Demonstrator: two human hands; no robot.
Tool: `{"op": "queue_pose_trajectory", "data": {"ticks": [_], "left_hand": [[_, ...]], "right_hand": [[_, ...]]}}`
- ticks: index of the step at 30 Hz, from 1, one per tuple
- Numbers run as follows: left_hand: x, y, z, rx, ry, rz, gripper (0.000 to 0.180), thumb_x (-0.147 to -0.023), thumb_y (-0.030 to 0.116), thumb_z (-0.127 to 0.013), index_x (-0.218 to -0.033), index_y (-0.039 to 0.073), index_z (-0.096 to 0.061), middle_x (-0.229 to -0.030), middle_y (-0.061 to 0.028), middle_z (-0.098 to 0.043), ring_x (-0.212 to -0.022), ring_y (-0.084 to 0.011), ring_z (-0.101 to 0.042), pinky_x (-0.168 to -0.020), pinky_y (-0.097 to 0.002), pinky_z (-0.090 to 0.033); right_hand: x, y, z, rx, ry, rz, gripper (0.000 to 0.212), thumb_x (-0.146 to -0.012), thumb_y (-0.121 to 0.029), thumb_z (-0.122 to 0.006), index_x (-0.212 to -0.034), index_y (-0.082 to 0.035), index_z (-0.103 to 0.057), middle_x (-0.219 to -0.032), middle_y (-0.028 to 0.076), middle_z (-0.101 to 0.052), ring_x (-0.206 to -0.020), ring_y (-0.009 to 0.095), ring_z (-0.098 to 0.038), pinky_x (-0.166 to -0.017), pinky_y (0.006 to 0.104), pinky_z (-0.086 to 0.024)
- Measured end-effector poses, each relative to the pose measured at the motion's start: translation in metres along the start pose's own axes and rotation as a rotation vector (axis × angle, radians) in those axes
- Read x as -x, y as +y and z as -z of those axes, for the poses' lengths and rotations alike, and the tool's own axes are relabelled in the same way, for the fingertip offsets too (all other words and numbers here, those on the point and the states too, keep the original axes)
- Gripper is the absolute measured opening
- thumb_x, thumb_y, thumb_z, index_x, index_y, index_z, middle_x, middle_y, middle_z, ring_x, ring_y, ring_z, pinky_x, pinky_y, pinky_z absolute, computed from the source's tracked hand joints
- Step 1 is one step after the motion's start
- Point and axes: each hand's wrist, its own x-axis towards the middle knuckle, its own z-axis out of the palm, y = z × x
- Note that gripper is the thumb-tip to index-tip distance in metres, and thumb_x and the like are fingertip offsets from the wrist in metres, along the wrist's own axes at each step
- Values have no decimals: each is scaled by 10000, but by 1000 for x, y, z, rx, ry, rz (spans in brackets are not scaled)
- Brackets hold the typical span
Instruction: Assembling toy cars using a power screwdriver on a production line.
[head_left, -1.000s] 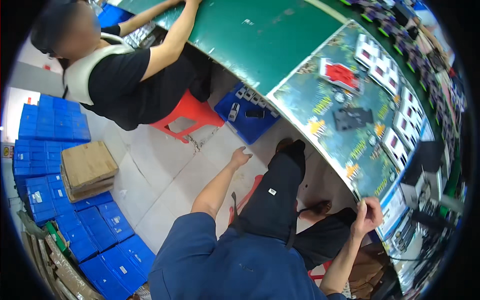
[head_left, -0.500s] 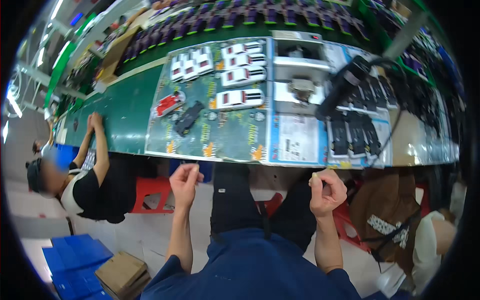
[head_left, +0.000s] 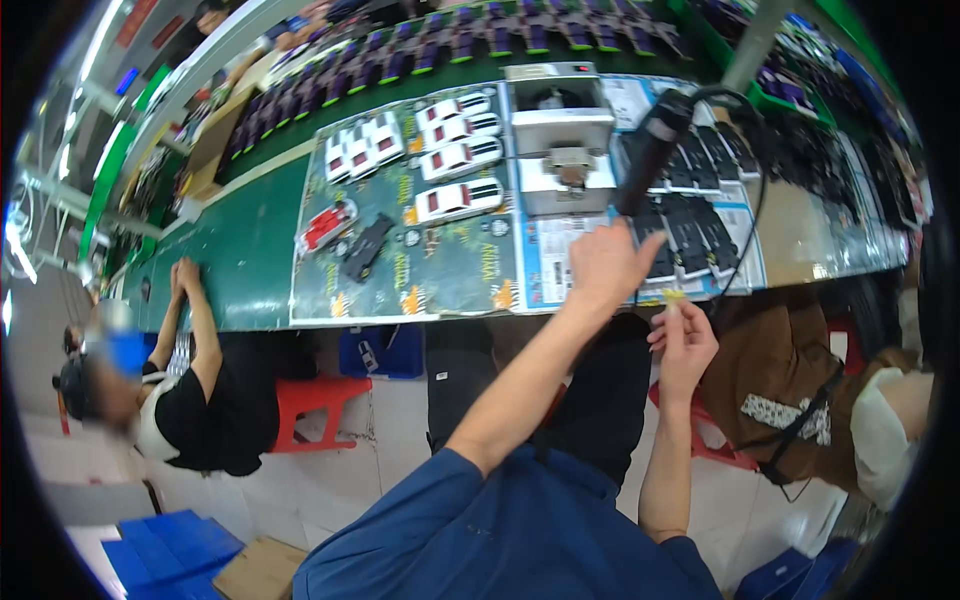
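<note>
- Left hand (head_left: 605,270), nearer: thumb extended; fingers' hold was indeterminable.
- Black oblong plastic chassis (head_left: 690,245) lay just right, long axes near-to-far.
- Right hand (head_left: 686,348): fingers curled, hold indeterminable.

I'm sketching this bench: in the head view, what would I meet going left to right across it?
Co-worker's hands, red-and-white car part, loose black piece, nearest white car, white machine, black cylindrical tool.

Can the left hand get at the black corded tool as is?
Likely yes: the left hand is close to the lower end of the black corded tool, nothing visible blocking the way. Can't tell if they touch.
</note>
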Motion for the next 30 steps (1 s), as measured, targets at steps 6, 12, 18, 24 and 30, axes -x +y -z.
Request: {"op": "queue_pose_trajectory", "data": {"ticks": [6,12,18,24,30], "left_hand": [[4,-13,-4,151,91,66,539,-777,477,-770,-931,-23,-642,-750,-226,-693,-735,-419,-696,-659,-494,-546],[5,-12,-14,379,45,144,450,-729,363,-781,-961,3,-643,-863,-226,-686,-851,-431,-674,-755,-527,-533],[5,-19,-32,471,47,104,431,-721,303,-771,-995,4,-624,-984,-224,-649,-986,-404,-639,-842,-498,-510],[1,-26,-15,569,101,163,379,-716,325,-771,-870,0,-652,-827,-229,-688,-835,-420,-678,-731,-497,-541],[27,-56,-6,1115,-157,102,458,-846,307,-759,-1114,-42,-633,-837,-98,-698,-744,-201,-675,-672,-359,-552]], "right_hand": [[-25,14,-19,-138,-92,-323,331,-971,-267,-644,-1116,30,-632,-817,146,-715,-504,159,-644,-403,223,-478],[-41,39,-4,-171,-36,-392,322,-971,-318,-649,-1071,-12,-625,-750,88,-686,-479,127,-614,-390,217,-470],[-50,44,4,-81,-96,-369,337,-957,-360,-666,-964,-25,-631,-730,80,-687,-465,118,-592,-381,210,-418],[-53,21,-26,-109,-64,-247,257,-980,-246,-635,-1075,-7,-632,-844,147,-719,-539,128,-626,-444,206,-456],[9,13,-38,-239,-185,-155,189,-1005,-181,-577,-953,-2,-609,-812,175,-712,-540,184,-664,-449,255,-514]]}}
